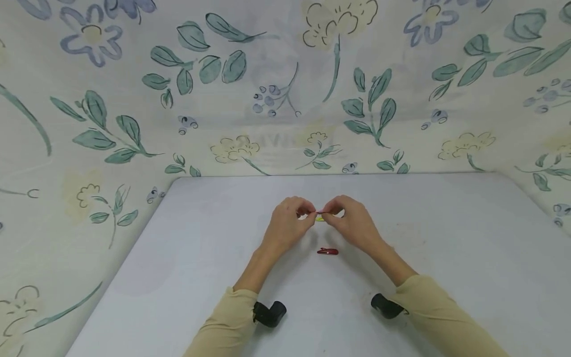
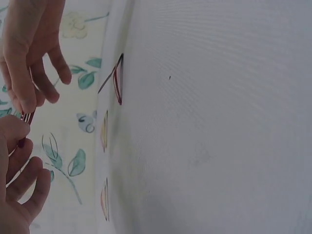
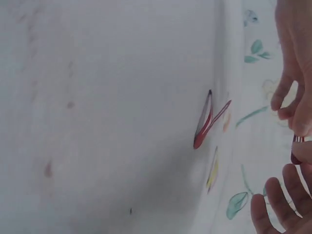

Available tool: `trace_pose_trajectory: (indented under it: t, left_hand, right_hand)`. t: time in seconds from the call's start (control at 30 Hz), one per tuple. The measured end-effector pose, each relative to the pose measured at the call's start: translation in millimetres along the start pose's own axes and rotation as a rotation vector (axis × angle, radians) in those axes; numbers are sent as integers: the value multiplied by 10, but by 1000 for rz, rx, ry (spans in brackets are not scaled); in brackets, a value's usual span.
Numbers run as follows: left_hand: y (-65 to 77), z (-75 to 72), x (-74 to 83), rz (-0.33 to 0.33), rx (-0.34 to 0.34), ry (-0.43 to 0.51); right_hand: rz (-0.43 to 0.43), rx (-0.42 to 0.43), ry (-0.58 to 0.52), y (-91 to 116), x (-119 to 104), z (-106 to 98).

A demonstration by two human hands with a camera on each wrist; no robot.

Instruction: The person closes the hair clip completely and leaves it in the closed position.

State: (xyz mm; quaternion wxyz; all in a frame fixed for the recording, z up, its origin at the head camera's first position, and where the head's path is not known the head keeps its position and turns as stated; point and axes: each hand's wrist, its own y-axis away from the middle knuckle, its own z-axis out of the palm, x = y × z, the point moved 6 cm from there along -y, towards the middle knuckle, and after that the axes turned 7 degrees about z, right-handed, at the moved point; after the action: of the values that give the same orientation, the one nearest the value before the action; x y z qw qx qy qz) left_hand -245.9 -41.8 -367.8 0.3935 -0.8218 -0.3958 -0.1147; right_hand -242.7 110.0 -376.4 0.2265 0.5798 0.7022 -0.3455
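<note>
A small red snap hair clip (image 1: pixel 321 212) is pinched between both hands, raised above the table. My left hand (image 1: pixel 290 223) holds one end with thumb and forefinger, and my right hand (image 1: pixel 354 221) pinches the other. In the right wrist view the held clip (image 3: pixel 295 158) is partly covered by fingertips. Below the hands, nearer me, another red hair clip (image 1: pixel 328 251) lies on the table, its two parts spread apart. Just beyond it is a yellow hair clip (image 2: pixel 104 131). An orange-looking hair clip (image 2: pixel 104 201) lies to the yellow one's left.
The white table (image 1: pixel 200 248) ends at a floral cloth (image 1: pixel 276 99) hanging behind it and along its sides. Black wrist cameras, one at the left cuff (image 1: pixel 269 314) and one at the right cuff (image 1: pixel 386 306), jut inward above the surface.
</note>
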Motion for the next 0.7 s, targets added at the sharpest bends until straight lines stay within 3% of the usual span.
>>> trace_pose_trajectory:
  t: [0.17, 0.43, 0.7]
  left_hand:
    - [-28, -27, 28, 23, 69, 37]
    - [-89, 0, 73, -14, 147, 131]
    - [-65, 26, 71, -53, 194, 212]
  right_hand:
    - [15, 67, -81, 0, -38, -36]
    - [44, 172, -199, 25, -34, -95]
    - [41, 189, -248, 44, -8, -98]
